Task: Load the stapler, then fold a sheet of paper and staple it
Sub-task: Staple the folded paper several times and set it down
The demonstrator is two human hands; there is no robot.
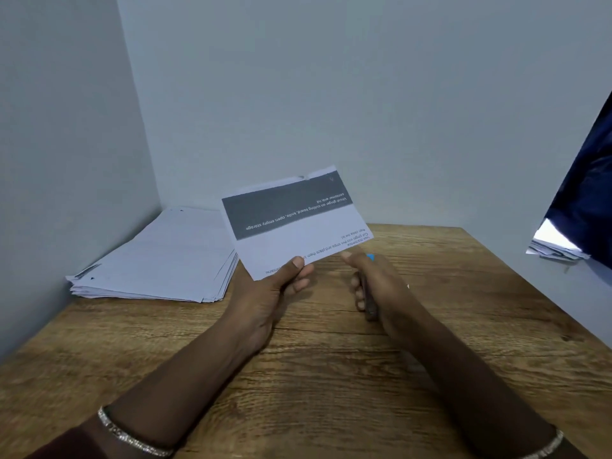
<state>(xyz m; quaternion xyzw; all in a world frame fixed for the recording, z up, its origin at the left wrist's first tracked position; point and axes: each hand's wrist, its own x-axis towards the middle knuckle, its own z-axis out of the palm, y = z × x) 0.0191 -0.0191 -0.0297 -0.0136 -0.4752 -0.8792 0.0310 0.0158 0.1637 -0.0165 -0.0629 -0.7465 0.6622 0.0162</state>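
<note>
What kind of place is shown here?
Probably a desk corner in an office or study room: a wooden table against bare walls, a paper stack on it, and a printed sheet in the left hand.

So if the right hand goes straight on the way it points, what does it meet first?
Probably the near edge of the folded white printed sheet pinched in the left hand; the right hand, gripping a dark stapler, points at it. Depth is unclear.
</note>
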